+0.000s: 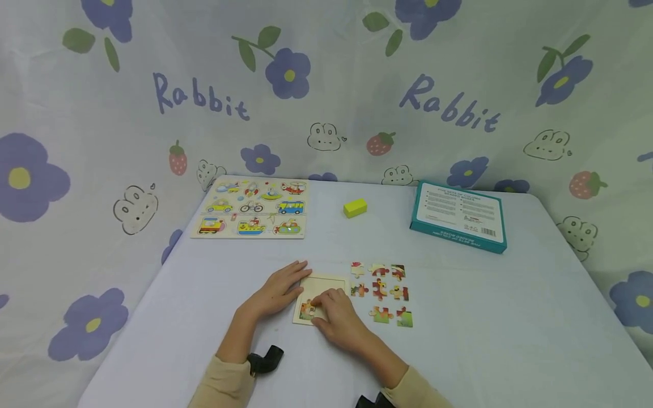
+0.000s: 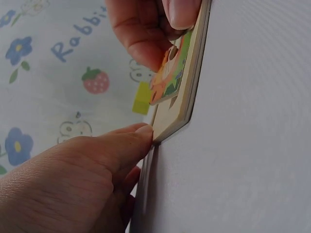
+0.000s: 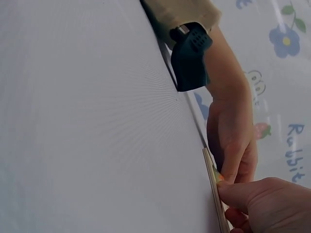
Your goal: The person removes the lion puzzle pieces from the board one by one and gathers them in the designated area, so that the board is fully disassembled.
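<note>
A small square wooden puzzle tray (image 1: 328,281) lies in the middle of the white table. My left hand (image 1: 278,290) rests at its left side, fingers stretched along the edge; in the left wrist view the thumb (image 2: 131,142) touches the tray's corner. My right hand (image 1: 340,322) pinches a jigsaw puzzle piece (image 1: 306,310) with orange and green print over the tray's near left corner. Seen from the left wrist, that puzzle piece (image 2: 170,73) is tilted, one edge raised off the tray floor. Right of the tray, several loose puzzle pieces (image 1: 380,289) lie in rows.
A vehicle picture board (image 1: 250,209) lies at the back left. Near the back middle sits a yellow block (image 1: 355,208). A teal and white box (image 1: 459,216) is at the back right. A printed cloth (image 1: 326,85) hangs behind the table.
</note>
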